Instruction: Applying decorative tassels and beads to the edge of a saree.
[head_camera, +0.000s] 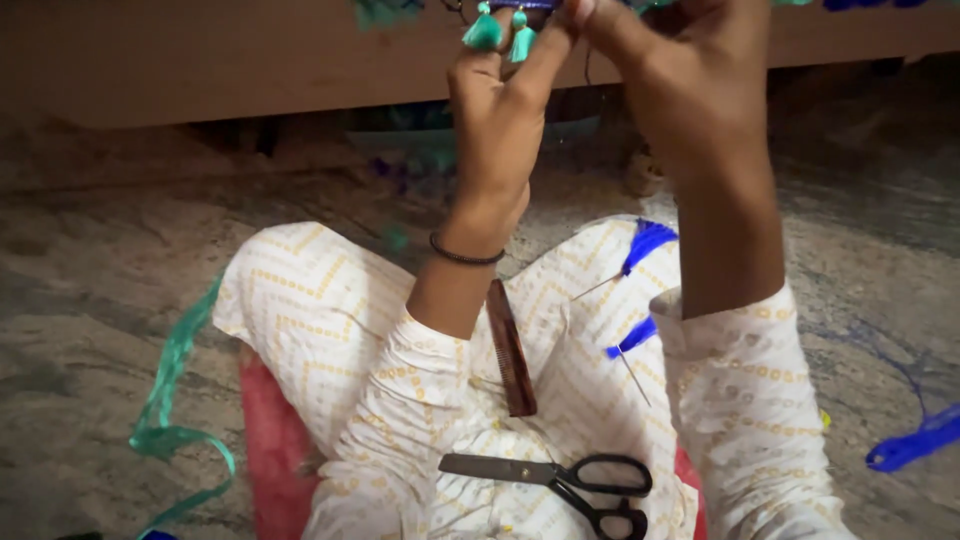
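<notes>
Left hand (497, 120) and right hand (690, 90) raised at top edge, fingertips pinched on fabric border carrying green tassels (500, 32). Brown comb (511, 347), black-handled scissors (560, 478), blue tassels (648, 240) on lap. Green ribbon (170, 400) on stone floor.

Green tassels (500, 32) of soft, matt thread; scissors (560, 478) with dull grey metal blades and glossy black plastic handles; brown comb (511, 347) of smooth, polished plastic; printed cream cloth (330, 310); rough, mottled stone floor (90, 280).
</notes>
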